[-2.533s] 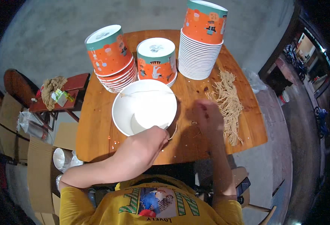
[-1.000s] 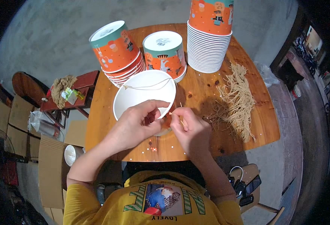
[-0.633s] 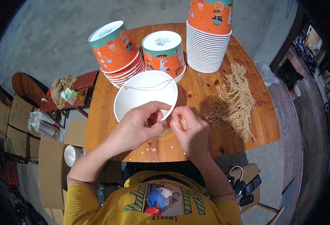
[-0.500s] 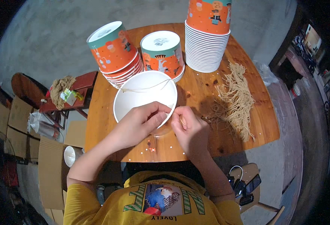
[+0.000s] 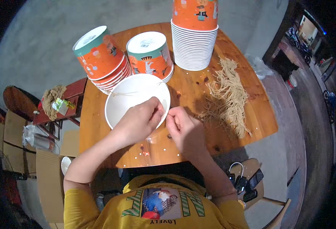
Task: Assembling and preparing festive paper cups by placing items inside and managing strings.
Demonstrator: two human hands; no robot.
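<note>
A white-lined paper bucket (image 5: 118,108) lies tilted on the table, its mouth facing me. A thin tan cord (image 5: 124,93) runs across the inside from the left rim. My left hand (image 5: 143,118) reaches over the mouth, fingers curled closed by the right rim; what they hold is hidden. Just outside that rim my right hand (image 5: 185,129) is closed in a pinch, its fingertips almost meeting the left ones. A cord strand showed in this right hand a moment earlier; now it is hard to see. To the right lies a bundle of tan cords (image 5: 233,99).
Behind the bucket stand a leaning stack of orange buckets (image 5: 101,57), a shorter upturned stack (image 5: 151,57) and a tall stack (image 5: 194,45). All are on the wooden table (image 5: 252,118). A red bench (image 5: 74,95) and cardboard boxes (image 5: 48,179) are at left, a stool with devices (image 5: 252,171) at lower right.
The view has shifted, so the table things sit further left. My left hand has risen slightly at the rim, and the fingertips of both hands have come a little apart.
</note>
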